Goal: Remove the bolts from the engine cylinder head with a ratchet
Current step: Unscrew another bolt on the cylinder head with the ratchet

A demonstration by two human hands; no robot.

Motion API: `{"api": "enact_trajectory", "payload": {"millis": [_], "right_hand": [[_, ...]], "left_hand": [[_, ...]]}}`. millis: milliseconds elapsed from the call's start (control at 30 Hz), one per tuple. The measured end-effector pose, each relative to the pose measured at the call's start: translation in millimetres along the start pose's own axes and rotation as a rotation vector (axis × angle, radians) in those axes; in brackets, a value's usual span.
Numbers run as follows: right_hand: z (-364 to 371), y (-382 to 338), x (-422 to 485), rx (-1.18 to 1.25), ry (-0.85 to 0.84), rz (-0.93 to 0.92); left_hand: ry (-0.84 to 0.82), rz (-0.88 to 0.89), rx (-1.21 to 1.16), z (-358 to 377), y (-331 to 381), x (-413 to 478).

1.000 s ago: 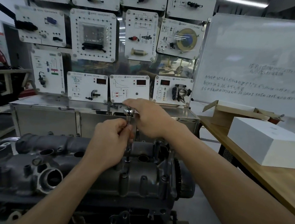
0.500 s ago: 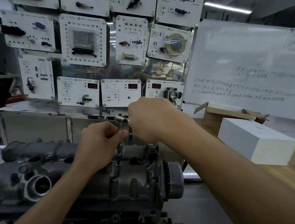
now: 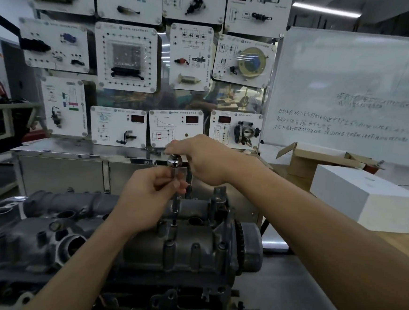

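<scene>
A dark grey engine cylinder head (image 3: 191, 251) fills the lower middle of the view. A chrome ratchet (image 3: 174, 162) stands over it on a thin extension bar (image 3: 175, 208) that runs straight down to a bolt on the head's top. My left hand (image 3: 146, 199) pinches the bar just below the ratchet head. My right hand (image 3: 203, 159) grips the ratchet handle, which is hidden inside the fist, with fingertips over the ratchet head.
A steel cabinet (image 3: 75, 169) with white sensor display panels stands behind the engine. At right a wooden table carries a white box (image 3: 361, 199) and an open cardboard box (image 3: 320, 161). A whiteboard (image 3: 350, 93) leans behind them.
My right hand has swung the ratchet handle back and forth over the bar. My left hand has stayed on the extension. The camera view has shifted a little.
</scene>
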State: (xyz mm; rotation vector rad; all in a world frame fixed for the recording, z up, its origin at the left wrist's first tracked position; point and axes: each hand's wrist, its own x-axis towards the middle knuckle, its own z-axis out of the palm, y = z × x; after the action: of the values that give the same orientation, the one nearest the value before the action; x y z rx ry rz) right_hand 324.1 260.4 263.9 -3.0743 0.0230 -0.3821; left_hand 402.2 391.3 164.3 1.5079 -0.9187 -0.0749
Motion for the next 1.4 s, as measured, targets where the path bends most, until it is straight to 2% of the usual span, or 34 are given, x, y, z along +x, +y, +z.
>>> {"api": "enact_trajectory", "payload": {"millis": [100,233,333,467,633,733,800,867,1000,1067,1133,1200,1333,1400], "right_hand": [[1,-2,-3,-0.073,-0.002,-0.006],[-12,-9,-11,-0.392,0.076,0.064],[-19,-16,-17,-0.376,0.009,0.090],[-23,-34,-18,-0.227,-0.108,0.081],[-26,-32,-22,-0.257,-0.008,0.061],[-23,-32,-25,-0.457,0.143,0.041],[-20,-32,-25,-0.501,0.166,0.038],[-16,-26,-21,-0.457,0.141,0.049],[-7,-6,-11,-0.109,-0.026,-0.021],[-3,-2,-12,0.066,-0.061,-0.037],[0,-1,-12,0.123,-0.065,-0.024],[-1,-4,-10,0.070,-0.068,-0.018],[-10,-22,-12,-0.308,-0.004,-0.029],[-15,-29,-12,-0.414,0.038,-0.008]], "left_hand": [[0.024,0.003,0.000,0,-1,0],[0.111,0.008,0.054,5,-1,0],[0.193,0.033,0.153,8,2,1],[0.251,0.057,0.227,6,2,3],[0.143,0.022,0.158,1,0,3],[0.047,0.019,0.113,1,1,2],[-0.006,0.038,0.109,1,2,1],[-0.043,0.038,0.050,2,3,0],[-0.091,0.058,0.043,2,5,0],[-0.086,0.071,0.051,2,5,0],[-0.048,0.071,0.036,2,4,0],[-0.020,0.080,0.041,2,1,0],[0.033,0.049,0.002,5,0,-1],[0.062,0.042,0.025,6,0,0]]}}
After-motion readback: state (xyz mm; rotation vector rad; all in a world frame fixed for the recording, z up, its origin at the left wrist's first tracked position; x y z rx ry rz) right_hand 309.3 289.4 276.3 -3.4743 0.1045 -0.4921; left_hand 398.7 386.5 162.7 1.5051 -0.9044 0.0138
